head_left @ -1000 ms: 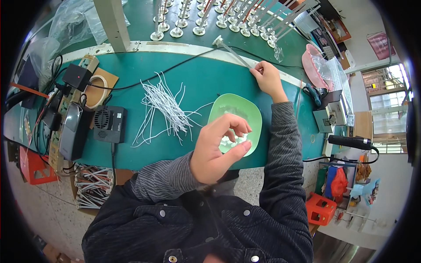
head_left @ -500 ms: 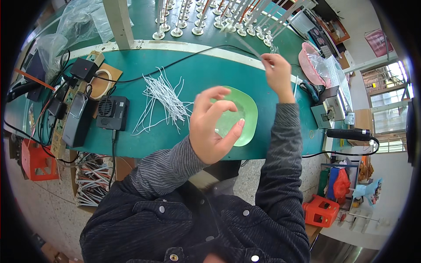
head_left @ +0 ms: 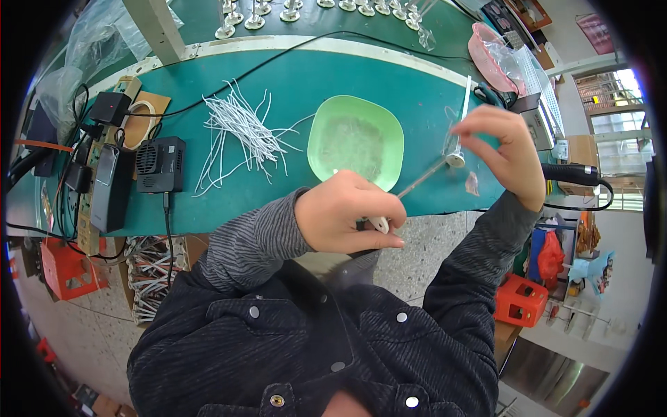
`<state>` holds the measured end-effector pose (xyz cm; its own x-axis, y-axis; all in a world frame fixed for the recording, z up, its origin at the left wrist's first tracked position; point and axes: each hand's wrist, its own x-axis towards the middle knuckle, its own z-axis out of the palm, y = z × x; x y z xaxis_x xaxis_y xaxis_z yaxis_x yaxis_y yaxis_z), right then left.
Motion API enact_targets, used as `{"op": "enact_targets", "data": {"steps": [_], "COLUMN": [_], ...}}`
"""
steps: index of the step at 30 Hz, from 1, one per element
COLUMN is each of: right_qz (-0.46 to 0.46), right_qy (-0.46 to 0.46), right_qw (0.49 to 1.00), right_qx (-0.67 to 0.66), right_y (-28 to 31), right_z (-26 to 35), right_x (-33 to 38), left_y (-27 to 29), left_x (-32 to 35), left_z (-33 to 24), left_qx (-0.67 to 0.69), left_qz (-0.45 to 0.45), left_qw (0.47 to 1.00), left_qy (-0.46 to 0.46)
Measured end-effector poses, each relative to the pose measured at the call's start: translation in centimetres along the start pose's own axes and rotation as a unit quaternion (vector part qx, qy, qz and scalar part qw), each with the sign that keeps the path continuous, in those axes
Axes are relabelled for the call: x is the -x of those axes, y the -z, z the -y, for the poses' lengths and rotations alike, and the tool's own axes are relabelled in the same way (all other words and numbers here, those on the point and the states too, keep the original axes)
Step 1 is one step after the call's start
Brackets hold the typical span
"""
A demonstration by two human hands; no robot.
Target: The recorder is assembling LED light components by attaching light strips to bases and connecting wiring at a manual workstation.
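My left hand [head_left: 351, 212] is closed around a thin rod [head_left: 420, 182], with a small white end showing between thumb and fingers. The rod slants up and right to a round whitish disc [head_left: 455, 160]. Just right of it, my right hand [head_left: 506, 147] is raised with thumb and fingers apart, holding nothing I can see. A small scrap of clear plastic [head_left: 472, 183] shows below that hand. Ahead of my left hand is a light green square bowl [head_left: 394, 132] with indistinct clear contents. Left of the bowl lies a loose pile of white wire-like strands [head_left: 243, 128].
Disc-based stands [head_left: 255, 21] line the shelf behind. A black cable [head_left: 278, 50] crosses the green table. A black boxy device [head_left: 160, 165] and power strip are at left. At right are a pink basket [head_left: 479, 52] and a black-handled tool [head_left: 570, 173].
My right hand has come down from the stands and moved right, with its fingers now apart. My left hand has lowered from over the bowl and closed on the rod. The view has shifted.
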<state>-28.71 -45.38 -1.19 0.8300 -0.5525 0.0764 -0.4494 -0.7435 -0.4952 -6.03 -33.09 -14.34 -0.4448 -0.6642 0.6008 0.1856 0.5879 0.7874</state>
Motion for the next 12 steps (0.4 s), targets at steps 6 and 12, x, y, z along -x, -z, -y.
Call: {"op": "enact_targets", "data": {"steps": [6, 12], "right_qz": [-0.398, -0.403], "right_qy": [0.068, -0.134], "right_qw": [0.915, 0.899], "right_qx": [-0.010, -0.106], "right_y": [-6.1, -13.0], "right_z": [2.1, 1.8], "right_x": [3.7, 3.7], "left_y": [0.2, 1.1], "left_x": [0.0, 0.7], "left_z": [-1.5, -0.2], "left_qx": [0.285, 0.123], "left_qz": [-0.092, 0.002], "left_qw": [0.952, 0.989], "left_qy": [0.060, -0.086]}}
